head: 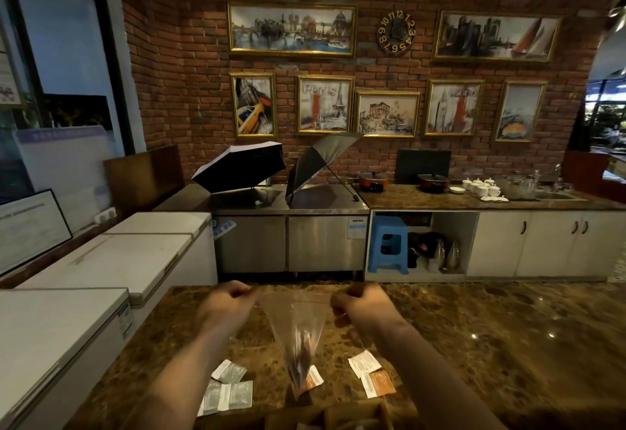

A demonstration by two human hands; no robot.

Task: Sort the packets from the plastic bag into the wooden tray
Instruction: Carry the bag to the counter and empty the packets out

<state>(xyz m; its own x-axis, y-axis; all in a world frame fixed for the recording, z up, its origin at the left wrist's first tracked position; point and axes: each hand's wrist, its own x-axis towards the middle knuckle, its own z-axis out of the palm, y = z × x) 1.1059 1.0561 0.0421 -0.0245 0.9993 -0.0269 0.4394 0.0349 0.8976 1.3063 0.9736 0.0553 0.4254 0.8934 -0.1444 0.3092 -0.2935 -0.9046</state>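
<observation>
1. Two hands hold the plastic bag up above the table: our left hand pinches one top corner and our right hand the other, each grip curled tight on the film.
2. The bag hangs with its long axis upright, wide mouth at the top between our hands, narrowing to a point that aims down toward us.
3. The bag is clear, thin film with a red line across its upper part; dark contents sit gathered in its lower tip, too blurred for us to name.
4. Loose on the table we see flat, rectangular packets: a grey cluster below our left forearm, one white-and-orange packet just behind the bag's tip, and a white packet beside an orange packet near our right forearm.
5. The wooden tray lies at the bottom edge, its dividers forming compartments; what they hold we cannot tell.
6. The table is glossy, mottled brown stone.
</observation>
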